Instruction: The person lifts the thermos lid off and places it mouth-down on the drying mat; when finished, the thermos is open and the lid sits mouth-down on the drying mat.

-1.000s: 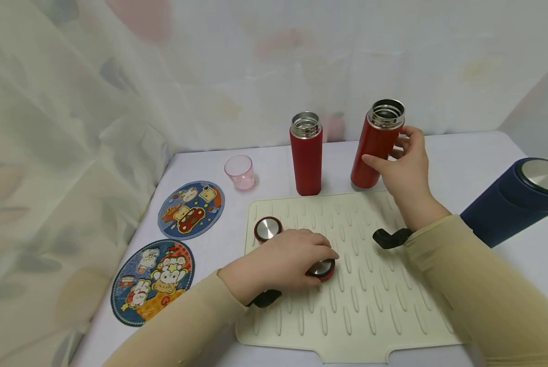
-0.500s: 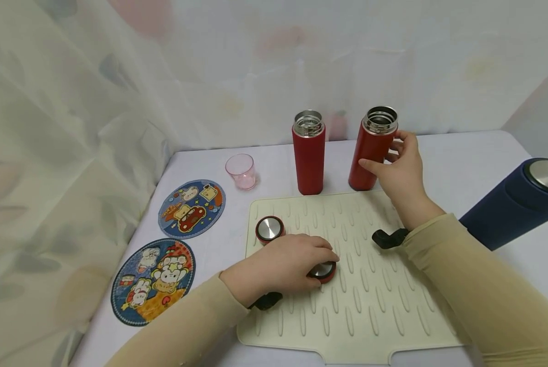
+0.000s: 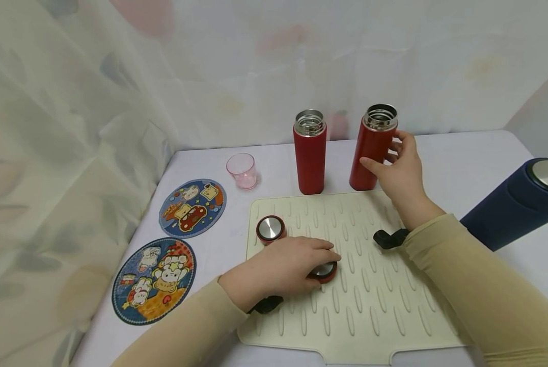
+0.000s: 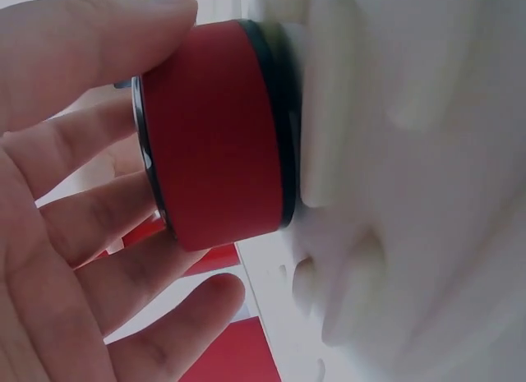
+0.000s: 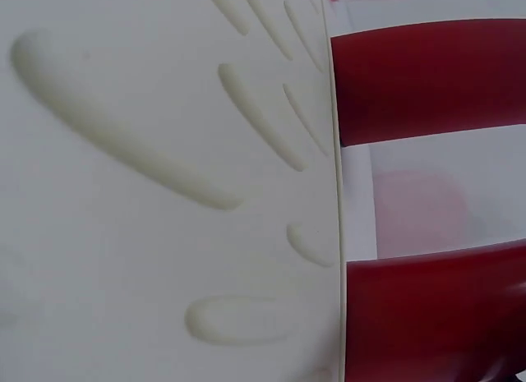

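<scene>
Currently, the left hand (image 3: 285,265) is gripping a round, red, silver-topped lid (image 4: 215,140), the right hand (image 3: 403,176) a cylindrical, red, metal-necked bottle (image 3: 371,148).

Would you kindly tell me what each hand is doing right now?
Left hand: holding a red lid.
Right hand: holding the rightmost red bottle, which is lidless.

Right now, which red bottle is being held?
The red bottle nearer the navy flask: the right grip holds it; the other red bottle stands untouched.
</scene>
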Motion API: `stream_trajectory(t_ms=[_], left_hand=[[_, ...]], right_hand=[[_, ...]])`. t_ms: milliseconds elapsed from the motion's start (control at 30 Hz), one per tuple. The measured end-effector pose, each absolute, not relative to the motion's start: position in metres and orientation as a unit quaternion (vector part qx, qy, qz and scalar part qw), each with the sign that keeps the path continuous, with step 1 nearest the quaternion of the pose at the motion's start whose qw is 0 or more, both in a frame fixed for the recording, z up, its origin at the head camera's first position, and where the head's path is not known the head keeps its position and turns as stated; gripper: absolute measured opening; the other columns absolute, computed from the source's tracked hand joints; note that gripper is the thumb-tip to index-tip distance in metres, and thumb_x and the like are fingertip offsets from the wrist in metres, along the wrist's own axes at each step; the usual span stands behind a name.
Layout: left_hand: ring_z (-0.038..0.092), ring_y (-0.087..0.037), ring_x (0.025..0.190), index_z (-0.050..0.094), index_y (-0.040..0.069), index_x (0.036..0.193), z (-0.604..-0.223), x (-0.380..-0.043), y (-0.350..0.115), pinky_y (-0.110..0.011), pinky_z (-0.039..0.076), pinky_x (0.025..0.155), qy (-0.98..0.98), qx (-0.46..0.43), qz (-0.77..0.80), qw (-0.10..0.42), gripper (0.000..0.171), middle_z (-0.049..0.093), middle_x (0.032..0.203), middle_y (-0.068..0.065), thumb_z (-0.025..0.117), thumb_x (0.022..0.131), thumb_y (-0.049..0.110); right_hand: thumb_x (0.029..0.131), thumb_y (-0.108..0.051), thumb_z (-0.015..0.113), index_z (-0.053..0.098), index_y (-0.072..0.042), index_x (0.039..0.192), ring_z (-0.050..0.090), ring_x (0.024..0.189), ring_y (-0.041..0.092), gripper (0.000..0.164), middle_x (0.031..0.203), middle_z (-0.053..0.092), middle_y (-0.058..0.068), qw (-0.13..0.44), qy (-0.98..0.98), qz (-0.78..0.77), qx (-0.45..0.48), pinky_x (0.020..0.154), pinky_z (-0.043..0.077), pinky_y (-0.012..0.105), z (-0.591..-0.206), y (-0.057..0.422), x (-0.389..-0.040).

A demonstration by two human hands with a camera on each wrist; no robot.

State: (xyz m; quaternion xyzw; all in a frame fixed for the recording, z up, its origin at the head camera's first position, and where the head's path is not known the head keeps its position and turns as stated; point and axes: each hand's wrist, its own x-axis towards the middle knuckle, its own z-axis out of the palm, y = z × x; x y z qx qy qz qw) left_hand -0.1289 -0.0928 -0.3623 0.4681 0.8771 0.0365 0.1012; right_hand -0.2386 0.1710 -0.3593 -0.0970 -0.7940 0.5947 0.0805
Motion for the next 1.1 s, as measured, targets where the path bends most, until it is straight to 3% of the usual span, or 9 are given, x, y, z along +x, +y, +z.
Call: stream_trajectory(t_ms=[167,300,467,633,733,867,1000,1100], left_hand=[[0.051,-0.012,0.136,0.051,0.028,0.148,-0.364,-0.126,-0.097,-0.032,0.046,0.107,0.881,0.465,0.038,0.082,0.064,0.052,0.149,0.003,0.075,0.089,0.033],[0.051,-0.012,0.135,0.052,0.027,0.148,-0.363,-0.123,-0.101,-0.032,0.046,0.107,0.879,0.472,0.042,0.061,0.064,0.055,0.147,0.002,0.076,0.089,0.034],[0.056,-0.01,0.128,0.055,0.026,0.145,-0.358,-0.118,-0.106,-0.032,0.048,0.105,0.882,0.467,0.048,0.042,0.061,0.06,0.138,0.008,0.077,0.088,0.034],[0.062,-0.007,0.116,0.06,0.026,0.139,-0.353,-0.113,-0.112,-0.03,0.051,0.097,0.882,0.468,0.054,0.021,0.052,0.067,0.125,0.013,0.072,0.089,0.027],[0.065,-0.006,0.108,0.063,0.025,0.135,-0.348,-0.107,-0.117,-0.029,0.052,0.092,0.881,0.47,0.053,0.011,0.046,0.07,0.117,0.012,0.071,0.089,0.025],[0.065,-0.006,0.103,0.065,0.025,0.133,-0.342,-0.1,-0.124,-0.029,0.053,0.09,0.882,0.469,0.055,0.005,0.042,0.071,0.113,0.013,0.071,0.091,0.027],[0.065,-0.005,0.101,0.066,0.025,0.13,-0.337,-0.094,-0.128,-0.03,0.052,0.089,0.878,0.474,0.064,-0.004,0.038,0.071,0.111,0.013,0.071,0.092,0.03],[0.064,-0.004,0.098,0.067,0.026,0.129,-0.336,-0.09,-0.131,-0.029,0.052,0.086,0.871,0.484,0.077,-0.023,0.037,0.071,0.108,0.014,0.071,0.092,0.032]], right_hand=[[0.09,-0.038,0.075,0.017,-0.027,0.16,0.042,0.143,0.033,0.092,0.164,0.032,0.007,0.063,-0.812,0.572,-0.094,0.111,0.042,0.052,-0.356,0.172,-0.238],[0.092,-0.038,0.073,0.011,-0.024,0.162,0.043,0.142,0.036,0.094,0.165,0.028,0.01,0.051,-0.832,0.546,-0.083,0.109,0.044,0.054,-0.354,0.175,-0.232],[0.093,-0.036,0.072,0.004,-0.026,0.163,0.047,0.139,0.036,0.099,0.166,0.027,0.009,0.042,-0.842,0.532,-0.083,0.102,0.049,0.056,-0.351,0.178,-0.212],[0.091,-0.045,0.072,0.002,-0.029,0.163,0.049,0.137,0.034,0.102,0.166,0.027,0.007,0.021,-0.851,0.52,-0.076,0.099,0.05,0.057,-0.344,0.182,-0.179],[0.09,-0.05,0.072,0.008,-0.029,0.163,0.054,0.132,0.032,0.098,0.16,0.037,0.008,0.011,-0.864,0.499,-0.062,0.092,0.056,0.042,-0.339,0.186,-0.15],[0.092,-0.039,0.074,0.022,-0.022,0.16,0.062,0.117,0.021,0.088,0.145,0.052,0.011,0.045,-0.881,0.468,-0.04,0.078,0.05,0.012,-0.337,0.197,-0.106],[0.091,-0.015,0.077,0.039,-0.017,0.15,0.061,0.103,0.001,0.07,0.127,0.061,-0.001,0.116,-0.87,0.478,-0.028,0.075,0.047,0.005,-0.344,0.211,-0.068],[0.089,0.003,0.073,0.051,-0.012,0.14,0.063,0.095,-0.002,0.058,0.114,0.066,-0.009,0.182,-0.829,0.526,-0.045,0.074,0.049,0.007,-0.351,0.221,-0.044]])
